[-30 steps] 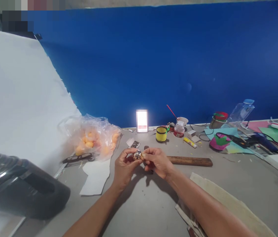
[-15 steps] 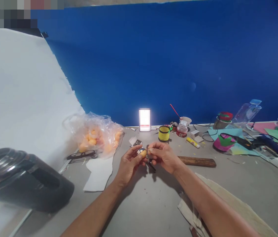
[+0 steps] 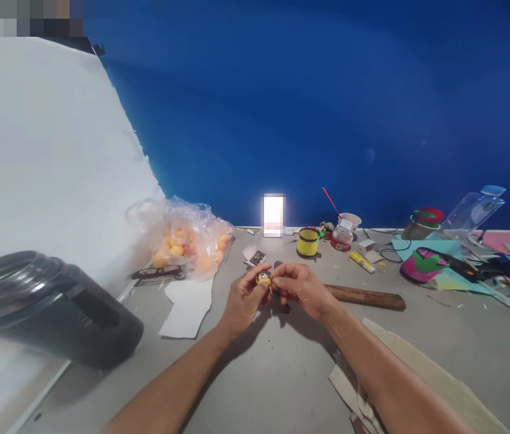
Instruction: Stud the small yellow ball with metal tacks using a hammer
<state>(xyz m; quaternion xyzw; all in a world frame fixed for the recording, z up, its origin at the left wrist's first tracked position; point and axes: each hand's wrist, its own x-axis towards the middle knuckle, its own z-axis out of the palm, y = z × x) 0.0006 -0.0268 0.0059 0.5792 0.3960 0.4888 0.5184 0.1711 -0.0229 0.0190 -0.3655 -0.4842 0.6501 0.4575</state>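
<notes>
My left hand [image 3: 245,301] is closed around a small orange ball [image 3: 263,279] with shiny silver pieces over its upper side. Thumb and fingertips of my right hand [image 3: 301,288] are pinched together at the ball's right edge; whatever they grip is too small to make out. Just beyond the left fingers stands an open little white box [image 3: 255,257] of small dark metal pieces. Under and to the right of my hands lies a hammer, its wooden handle [image 3: 366,296] pointing right and its head partly hidden by my fingers.
A clear bag of orange balls [image 3: 182,241] and eyeglasses [image 3: 158,273] lie left, behind white paper [image 3: 188,307]. A large dark bottle [image 3: 56,307] is nearer. Rightward are a yellow cup [image 3: 308,242], a glue stick [image 3: 362,262], a pink-green piece [image 3: 422,265] and cloth [image 3: 418,361].
The view has shifted slightly, so the table things sit a little further right. The ball has turned a little in my left hand, and my right fingertips remain against it.
</notes>
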